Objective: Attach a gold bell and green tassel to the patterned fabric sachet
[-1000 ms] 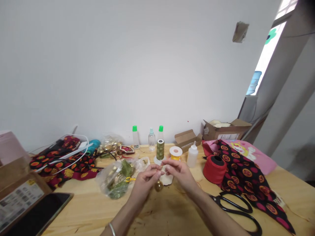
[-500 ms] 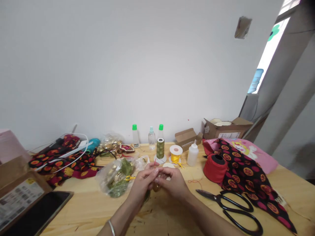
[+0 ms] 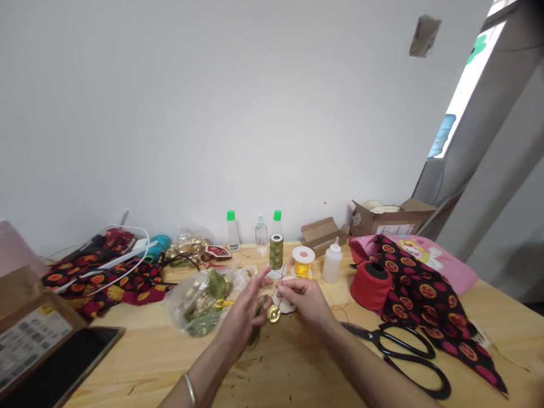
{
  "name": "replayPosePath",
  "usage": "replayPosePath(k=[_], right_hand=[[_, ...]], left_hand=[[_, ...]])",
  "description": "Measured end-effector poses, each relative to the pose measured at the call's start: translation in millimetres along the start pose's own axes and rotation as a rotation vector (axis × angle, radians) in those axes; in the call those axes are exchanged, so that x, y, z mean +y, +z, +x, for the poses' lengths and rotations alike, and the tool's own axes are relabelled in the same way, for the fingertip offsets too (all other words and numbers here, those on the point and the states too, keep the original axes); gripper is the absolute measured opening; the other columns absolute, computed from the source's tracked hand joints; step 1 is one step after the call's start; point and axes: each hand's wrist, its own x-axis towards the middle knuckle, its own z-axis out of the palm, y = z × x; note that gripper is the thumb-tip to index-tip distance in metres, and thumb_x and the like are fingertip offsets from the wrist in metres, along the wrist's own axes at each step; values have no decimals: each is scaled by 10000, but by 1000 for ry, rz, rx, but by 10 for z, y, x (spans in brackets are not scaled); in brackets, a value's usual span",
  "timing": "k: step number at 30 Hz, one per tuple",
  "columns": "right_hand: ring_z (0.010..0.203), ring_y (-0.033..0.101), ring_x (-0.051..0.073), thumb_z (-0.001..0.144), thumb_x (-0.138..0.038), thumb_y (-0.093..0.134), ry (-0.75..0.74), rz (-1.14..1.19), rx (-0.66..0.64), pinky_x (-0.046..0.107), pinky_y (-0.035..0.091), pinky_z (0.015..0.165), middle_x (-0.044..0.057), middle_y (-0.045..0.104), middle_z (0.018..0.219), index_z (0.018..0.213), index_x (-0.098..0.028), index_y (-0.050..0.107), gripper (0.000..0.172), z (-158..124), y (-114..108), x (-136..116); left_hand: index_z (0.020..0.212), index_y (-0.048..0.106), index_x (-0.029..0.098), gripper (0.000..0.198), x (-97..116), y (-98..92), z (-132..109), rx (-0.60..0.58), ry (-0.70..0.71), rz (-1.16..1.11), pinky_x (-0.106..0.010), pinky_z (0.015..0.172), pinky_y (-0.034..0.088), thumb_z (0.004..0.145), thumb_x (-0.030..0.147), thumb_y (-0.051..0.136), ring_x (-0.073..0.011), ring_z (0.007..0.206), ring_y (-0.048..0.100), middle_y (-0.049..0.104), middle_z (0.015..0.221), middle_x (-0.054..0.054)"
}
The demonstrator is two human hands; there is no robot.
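Note:
My right hand (image 3: 306, 299) pinches a thin red cord (image 3: 279, 301) between thumb and forefinger. From this cord a round gold bell (image 3: 273, 314) hangs just above the table, between my hands. My left hand (image 3: 245, 303) is close by on the left, its upper fingers stretched out and apart. Its lower fingers curl around a dark green tassel (image 3: 262, 306), whose strands show between the fingers and below the palm. Behind my right fingers lies a pale scalloped disc (image 3: 288, 306), partly covered.
Behind my hands stand a green thread spool (image 3: 276, 253), a yellow cord spool (image 3: 303, 268) and a white squeeze bottle (image 3: 332, 264). Black scissors (image 3: 403, 351) and a red thread cone (image 3: 371, 288) lie right. At left are a plastic bag (image 3: 199, 306) of tassels and a dark tablet-like slab (image 3: 63, 362).
My hands were together over the bell and have drawn apart. The left fingers have spread, and the bell now hangs in plain sight from the red cord in my right hand.

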Motion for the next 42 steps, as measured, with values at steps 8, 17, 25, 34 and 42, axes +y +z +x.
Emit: replayPosePath(k=[8, 17, 25, 34, 42], right_hand=[[604, 600, 141, 595, -333, 692, -14, 4, -133, 254, 449, 618, 8, 686, 636, 709, -182, 705, 189, -59, 92, 24], [487, 539, 110, 514, -343, 722, -43, -66, 41, 232, 412, 498, -3, 654, 538, 605, -160, 689, 206, -9, 29, -16], [487, 536, 114, 489, -351, 736, -11, -42, 91, 239, 415, 501, 0, 644, 528, 598, -160, 686, 226, 21, 4, 24], [498, 516, 111, 526, -342, 715, -12, -59, 103, 232, 395, 482, 12, 635, 556, 632, -141, 670, 232, 8, 3, -27], [502, 516, 104, 533, -319, 707, -62, -68, 107, 227, 400, 499, 4, 621, 552, 629, -142, 656, 208, -12, 10, -73]], left_hand=[[1138, 503, 281, 483, -7, 20, -4, 13, 18, 60, -146, 364, 185, 741, 552, 471, -66, 575, 388, 448, 940, -22], [960, 491, 200, 391, -90, -52, 53, 28, 106, 309, -163, 375, 168, 661, 399, 647, -26, 413, 305, 499, 683, 47], [779, 523, 147, 348, -69, -125, 80, 70, 66, 395, -180, 414, 230, 583, 375, 698, -59, 411, 406, 656, 629, -31], [905, 488, 156, 409, -45, -189, 59, 125, 60, 323, -172, 397, 184, 609, 366, 676, -45, 391, 376, 668, 654, -37], [719, 561, 119, 278, -62, -202, 63, 94, 25, 306, -161, 398, 232, 596, 326, 698, -50, 422, 430, 683, 670, -80]])
